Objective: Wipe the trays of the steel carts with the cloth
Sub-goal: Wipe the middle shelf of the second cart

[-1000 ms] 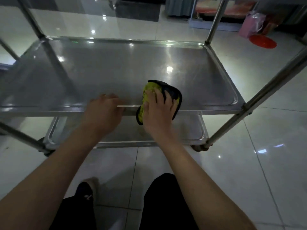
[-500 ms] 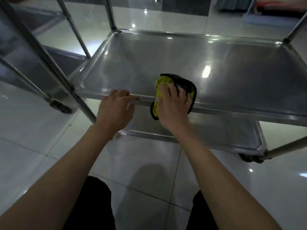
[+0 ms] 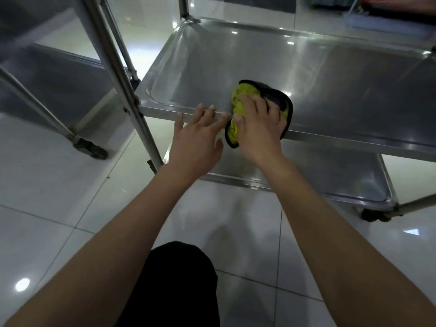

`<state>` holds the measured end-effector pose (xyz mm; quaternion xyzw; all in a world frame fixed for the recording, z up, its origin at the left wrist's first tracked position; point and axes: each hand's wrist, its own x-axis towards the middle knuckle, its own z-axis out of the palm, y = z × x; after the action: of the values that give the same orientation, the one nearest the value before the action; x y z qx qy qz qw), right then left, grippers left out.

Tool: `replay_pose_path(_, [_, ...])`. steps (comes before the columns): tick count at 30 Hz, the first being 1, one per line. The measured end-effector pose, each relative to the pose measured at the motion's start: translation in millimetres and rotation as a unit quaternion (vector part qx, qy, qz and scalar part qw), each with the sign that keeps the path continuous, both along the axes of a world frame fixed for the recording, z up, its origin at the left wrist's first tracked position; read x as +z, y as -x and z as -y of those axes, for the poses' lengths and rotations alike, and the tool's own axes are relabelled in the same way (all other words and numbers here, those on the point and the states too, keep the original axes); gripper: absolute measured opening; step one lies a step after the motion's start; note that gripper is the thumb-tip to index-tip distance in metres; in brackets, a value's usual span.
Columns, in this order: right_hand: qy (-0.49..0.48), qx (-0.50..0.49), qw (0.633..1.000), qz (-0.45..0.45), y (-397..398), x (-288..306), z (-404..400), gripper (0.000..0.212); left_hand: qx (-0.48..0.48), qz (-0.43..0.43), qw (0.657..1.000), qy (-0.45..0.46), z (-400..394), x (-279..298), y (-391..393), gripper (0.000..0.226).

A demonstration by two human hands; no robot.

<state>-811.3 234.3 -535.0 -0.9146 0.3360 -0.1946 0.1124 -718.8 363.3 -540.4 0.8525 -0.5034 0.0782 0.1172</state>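
The person bends over a shiny stainless steel cart whose middle tray (image 3: 318,74) spreads wide and bare, catching ceiling lights. Their right hand (image 3: 258,128) lies on a bunched yellow-green cloth with a dark grey backing and black edging (image 3: 245,95), fingers spread and curled over it, pressing it onto the near rim of that tray, toward its left end. Part of the cloth hangs down over the rim's near face.

Just left of it, the left hand (image 3: 197,138) rests with fingers straight and slightly fanned, the fingertips lying on the same near rim, holding nothing. The two hands are almost touching.

Below, the cart's lower steel tray (image 3: 342,175) shows between the forearms and off to the right, with a dark caster (image 3: 372,214) at its near right corner. A slanted steel upright post (image 3: 118,74) runs down at the tray's near left corner. Farther left stands a second steel cart (image 3: 59,74), its own wheel (image 3: 90,147) on the glossy pale tiled floor (image 3: 59,208). The person's dark trousered leg (image 3: 174,286) shows at the near edge.
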Motion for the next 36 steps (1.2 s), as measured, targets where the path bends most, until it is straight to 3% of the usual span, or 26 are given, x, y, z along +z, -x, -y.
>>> replay_pose_path(5, [-0.005, 0.020, 1.000, 0.013, -1, 11, -1, 0.033, -0.029, -0.003, 0.999, -0.012, -6, -2, -13, 0.066])
replay_pose_path(9, [-0.040, 0.053, 0.996, 0.061, 10, 22, -9, 0.038, -0.055, -0.031, 0.998, -0.017, -14, -2, -6, 0.069])
replay_pose_path(15, [-0.004, 0.070, 0.989, 0.129, 49, 15, -29, 0.037, -0.126, -0.085, 0.987, 0.045, -37, -6, 14, 0.046])
replay_pose_path(19, [-0.020, 0.046, 0.981, 0.186, 71, -12, -55, 0.032, -0.140, -0.138, 0.975, 0.101, -55, -31, 19, 0.034])
replay_pose_path(27, [-0.200, -0.032, 0.961, 0.186, 77, -83, -78, 0.029, -0.090, -0.200, 0.975, 0.037, -84, -88, 6, 0.028])
replay_pose_path(31, [-0.176, -0.043, 0.976, 0.122, 68, -113, -78, 0.030, -0.094, -0.220, 0.971, 0.010, -90, -102, 3, 0.031])
replay_pose_path(36, [-0.214, -0.063, 0.961, 0.166, 50, -129, -56, 0.030, -0.069, -0.203, 0.977, -0.006, -80, -117, -11, 0.032])
